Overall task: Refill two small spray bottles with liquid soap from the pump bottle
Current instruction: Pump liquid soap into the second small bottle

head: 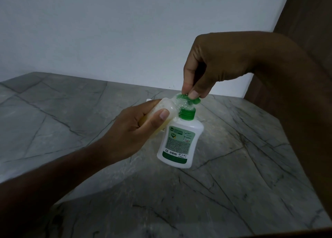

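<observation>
The white plastic pump bottle (180,140), with a green-and-white printed label and a green ribbed collar, stands upright on the grey veined stone worktop (233,166), near its far edge. All positions below are given relative to this pump bottle.

At the top of the pump bottle, the right hand (212,65) reaches down from above. Its thumb and fingers are curled and pinch the green pump head (186,101), which sits just above the collar.

Directly left of the pump bottle, the left hand (133,130) grips a small translucent plastic spray bottle (166,107) containing pale yellowish liquid. The fingers and thumb are wrapped round the spray bottle's body. The spray bottle is tilted, with its open neck pointing toward the pump head and positioned just beside the nozzle. Bubbles or foam are visible at the point where the neck and the pump head meet. Actual contact between them cannot be determined.

Behind the pump bottle, a plain white wall (107,31) rises from the worktop's far edge.
</observation>
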